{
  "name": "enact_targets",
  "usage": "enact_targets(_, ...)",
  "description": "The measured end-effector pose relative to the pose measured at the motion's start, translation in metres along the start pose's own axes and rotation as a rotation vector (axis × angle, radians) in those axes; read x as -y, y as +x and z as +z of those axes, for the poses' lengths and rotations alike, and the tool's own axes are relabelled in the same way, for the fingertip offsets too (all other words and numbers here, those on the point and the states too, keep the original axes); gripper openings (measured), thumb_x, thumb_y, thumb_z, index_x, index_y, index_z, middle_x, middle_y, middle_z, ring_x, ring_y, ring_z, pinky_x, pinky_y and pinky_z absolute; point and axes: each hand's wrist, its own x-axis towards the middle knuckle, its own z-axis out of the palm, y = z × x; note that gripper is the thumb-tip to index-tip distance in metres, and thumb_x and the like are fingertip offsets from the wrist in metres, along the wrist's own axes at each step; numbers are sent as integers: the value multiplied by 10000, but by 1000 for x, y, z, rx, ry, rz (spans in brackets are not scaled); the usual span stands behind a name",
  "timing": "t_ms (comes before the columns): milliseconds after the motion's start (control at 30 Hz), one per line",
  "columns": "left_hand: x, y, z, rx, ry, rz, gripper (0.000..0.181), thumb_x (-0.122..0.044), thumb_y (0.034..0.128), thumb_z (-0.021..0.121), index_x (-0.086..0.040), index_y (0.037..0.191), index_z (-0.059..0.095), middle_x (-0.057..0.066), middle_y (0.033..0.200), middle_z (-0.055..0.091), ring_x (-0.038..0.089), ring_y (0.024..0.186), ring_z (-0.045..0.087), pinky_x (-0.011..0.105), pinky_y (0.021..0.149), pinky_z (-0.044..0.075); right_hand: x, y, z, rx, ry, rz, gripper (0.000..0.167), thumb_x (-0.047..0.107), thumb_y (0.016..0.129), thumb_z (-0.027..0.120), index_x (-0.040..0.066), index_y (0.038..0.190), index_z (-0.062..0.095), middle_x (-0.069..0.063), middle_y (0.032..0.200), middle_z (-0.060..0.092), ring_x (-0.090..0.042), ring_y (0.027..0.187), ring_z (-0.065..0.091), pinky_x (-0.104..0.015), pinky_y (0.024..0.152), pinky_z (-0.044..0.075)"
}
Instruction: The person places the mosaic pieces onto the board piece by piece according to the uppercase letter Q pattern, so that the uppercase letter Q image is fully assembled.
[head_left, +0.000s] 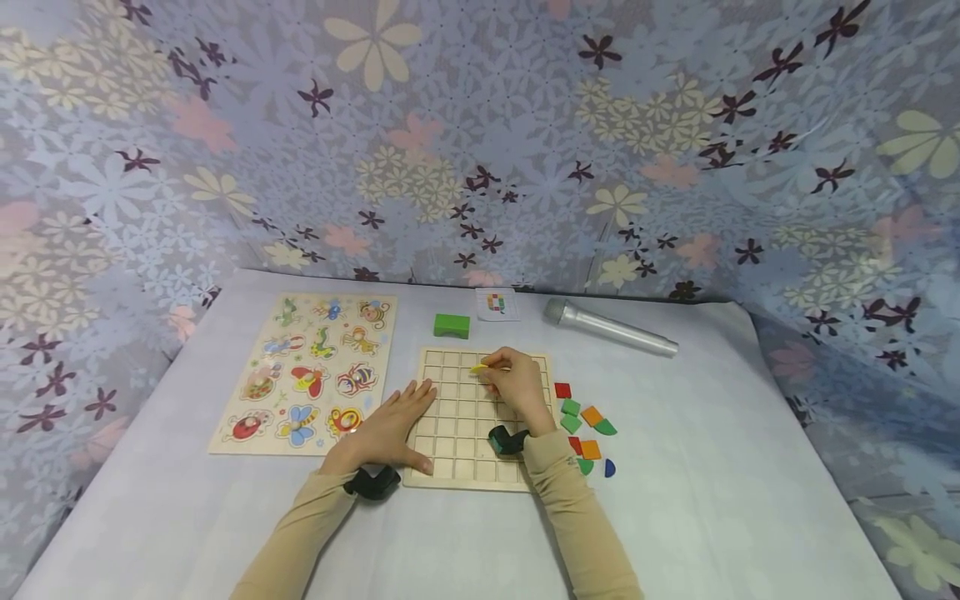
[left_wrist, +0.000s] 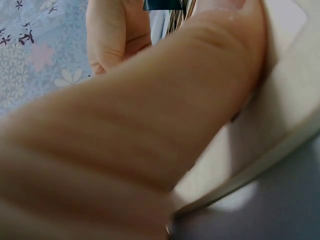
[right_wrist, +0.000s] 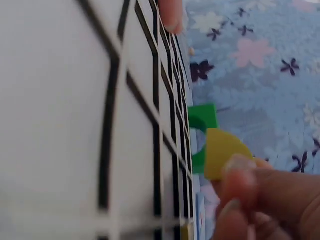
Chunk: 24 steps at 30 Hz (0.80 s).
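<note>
My left hand (head_left: pixel 386 429) rests on the left edge of a wooden grid board (head_left: pixel 467 484), its fingers stretched out and thumb spread near the lower left corner. Over the upper middle squares, my right hand (head_left: pixel 517 390) pinches a yellow quarter-circle tile (right_wrist: pixel 222 152) between thumb and fingertips. From the right wrist, the tile appears just off the board's surface. Shaped tiles lie beside the board's right edge, among them a red square (head_left: pixel 562 390), an orange square (head_left: pixel 591 450), green pieces (head_left: pixel 571 407) and a blue half-circle (head_left: pixel 610 467). A thumb (left_wrist: pixel 150 100) fills most of the left wrist view.
An insect picture puzzle board (head_left: pixel 296 404) lies to the left. Behind the grid board are a green arch block (head_left: pixel 452 326), a small pattern card (head_left: pixel 497 304) and a silver microphone (head_left: pixel 611 327). A flowered curtain (head_left: pixel 480 150) hangs along the table's back edge.
</note>
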Motion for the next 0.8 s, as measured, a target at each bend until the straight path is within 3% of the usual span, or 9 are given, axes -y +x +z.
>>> enact_targets(133,1,1,1,1,-10,-5,1186,-456,661,842,21,1527,188,207,1617,114,421,1495,73,575,1213,103,5,1,7,-7,-108,-36,97,57,858,704,60,952,730,-134,908,740,-137,626,678,-224,549,550)
enact_targets(300,2,2,1,1,-7,-12,1191,-462,655,844,19,1528,190,205,1617,114,413,1498,71,571,1214,102,2,4,13,-6,-131,-33,93,53,855,704,60,943,734,-114,886,738,-145,673,695,-216,581,564)
enact_targets(533,2,3,2,0,2,-5,1192,-464,652,845,24,1525,196,211,1615,119,415,1497,82,574,1212,111,2,3,16,-7,-309,-106,132,118,867,700,115,984,760,-74,927,748,-229,839,685,-340,722,545)
enact_targets(800,4,3,3,-2,1,-11,1198,-474,649,845,18,1527,196,204,1617,116,411,1498,78,576,1212,108,4,0,17,53,-391,-96,242,122,914,647,104,1141,729,-82,946,743,-113,615,510,-203,527,379)
